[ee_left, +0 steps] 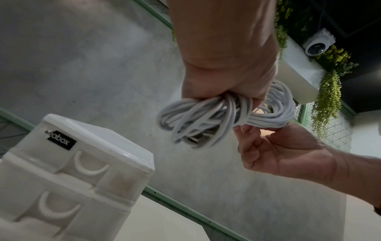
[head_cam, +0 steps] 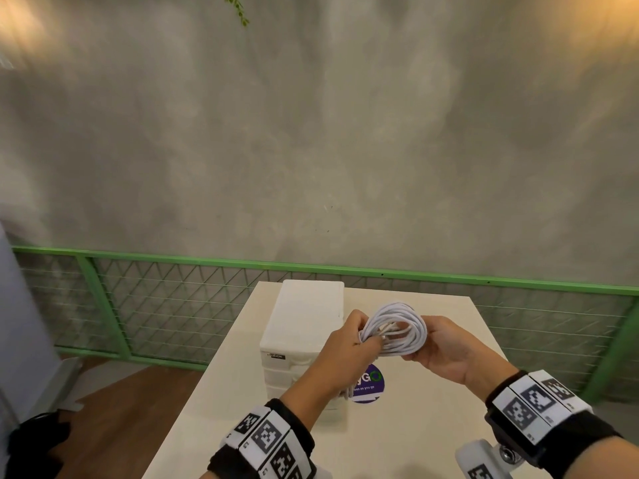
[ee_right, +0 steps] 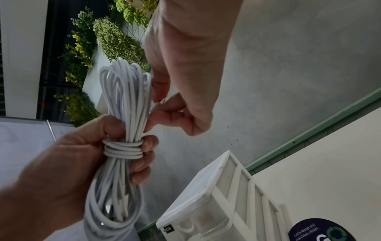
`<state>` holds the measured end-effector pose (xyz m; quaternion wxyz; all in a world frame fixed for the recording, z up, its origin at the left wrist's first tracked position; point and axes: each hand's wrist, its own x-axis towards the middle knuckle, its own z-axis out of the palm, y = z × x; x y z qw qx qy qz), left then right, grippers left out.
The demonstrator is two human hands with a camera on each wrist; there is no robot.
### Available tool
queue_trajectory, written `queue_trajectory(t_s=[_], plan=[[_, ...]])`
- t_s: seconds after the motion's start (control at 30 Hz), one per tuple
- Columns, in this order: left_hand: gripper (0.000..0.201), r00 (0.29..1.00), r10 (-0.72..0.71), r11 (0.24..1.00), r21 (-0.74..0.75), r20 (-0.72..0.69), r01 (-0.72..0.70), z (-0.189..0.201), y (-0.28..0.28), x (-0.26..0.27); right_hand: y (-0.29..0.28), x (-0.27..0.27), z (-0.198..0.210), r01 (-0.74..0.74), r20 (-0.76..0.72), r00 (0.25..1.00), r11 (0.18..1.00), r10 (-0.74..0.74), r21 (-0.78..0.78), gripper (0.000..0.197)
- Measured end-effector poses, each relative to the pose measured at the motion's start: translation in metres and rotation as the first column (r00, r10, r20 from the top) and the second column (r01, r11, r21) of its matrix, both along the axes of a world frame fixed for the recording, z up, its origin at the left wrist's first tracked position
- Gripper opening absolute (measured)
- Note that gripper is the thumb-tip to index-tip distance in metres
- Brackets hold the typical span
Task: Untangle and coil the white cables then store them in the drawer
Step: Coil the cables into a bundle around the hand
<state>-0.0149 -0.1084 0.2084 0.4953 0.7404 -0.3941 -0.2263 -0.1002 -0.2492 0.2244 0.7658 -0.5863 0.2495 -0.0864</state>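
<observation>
A white cable bundle [head_cam: 397, 328], coiled and wrapped round its middle, hangs in the air above the table. My left hand [head_cam: 368, 337] grips its wrapped waist [ee_right: 123, 149] in a fist. Fingers and thumb of my right hand [head_cam: 420, 344] pinch the loops on the bundle's other side. In the right wrist view the right hand [ee_right: 156, 110] meets the strands just above the left hand [ee_right: 134, 146]. The white drawer unit [head_cam: 304, 326] stands on the table left of the hands; its two upper drawers [ee_left: 90, 169] are shut. A bit of white cable [head_cam: 346, 392] shows below my left wrist.
The cream table [head_cam: 415, 426] carries a round purple sticker [head_cam: 368, 383] in front of the drawer unit. A green mesh railing [head_cam: 173, 299] and a grey wall run behind the table. A wooden floor lies to the left, below the table edge.
</observation>
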Motion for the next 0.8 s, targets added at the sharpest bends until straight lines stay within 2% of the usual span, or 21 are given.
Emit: queue_trajectory(t_s=[0.17, 0.3, 0.5, 0.57, 0.67, 0.73, 0.77, 0.8], plan=[[0.005, 0.999, 0.000, 1.000, -0.015, -0.048, -0.001, 0.0017, 0.0018, -0.0002, 0.0025, -0.0056, 0.0018, -0.050, -0.034, 0.998, 0.999, 0.051, 0.016, 0.042], [0.027, 1.000, 0.014, 1.000, 0.022, -0.019, -0.014, 0.0030, 0.0006, 0.0015, 0.0046, -0.0054, 0.0040, -0.040, -0.042, 0.998, 0.999, 0.041, 0.026, 0.039], [0.033, 0.997, 0.025, 0.998, 0.057, -0.077, -0.021, 0.0010, -0.0006, 0.0035, 0.0042, -0.0083, 0.0047, -0.130, -0.004, 0.992, 0.991, 0.130, -0.038, 0.031], [0.031, 0.997, 0.055, 0.997, 0.059, -0.058, -0.051, 0.0013, -0.0013, 0.0057, 0.0017, -0.0079, 0.0053, -0.139, 0.048, 0.989, 0.990, 0.138, 0.029, 0.029], [0.027, 0.996, 0.090, 0.994, 0.060, -0.022, -0.089, 0.0019, -0.0036, 0.0075, -0.0039, -0.0078, 0.0038, -0.163, 0.124, 0.981, 0.979, 0.148, 0.119, 0.039], [0.028, 0.993, 0.116, 0.992, 0.054, -0.001, -0.116, 0.0019, -0.0049, 0.0069, -0.0004, -0.0081, 0.0039, -0.192, 0.122, 0.975, 0.981, 0.186, 0.038, 0.054], [0.030, 0.992, 0.126, 0.991, 0.050, 0.003, -0.126, 0.0017, -0.0061, 0.0061, 0.0025, -0.0070, 0.0035, -0.171, 0.095, 0.980, 0.984, 0.175, -0.049, 0.054], [0.031, 0.991, 0.132, 0.990, 0.045, -0.002, -0.132, 0.0013, -0.0077, 0.0050, 0.0054, -0.0046, 0.0021, -0.112, 0.065, 0.990, 0.983, 0.122, -0.143, 0.046]])
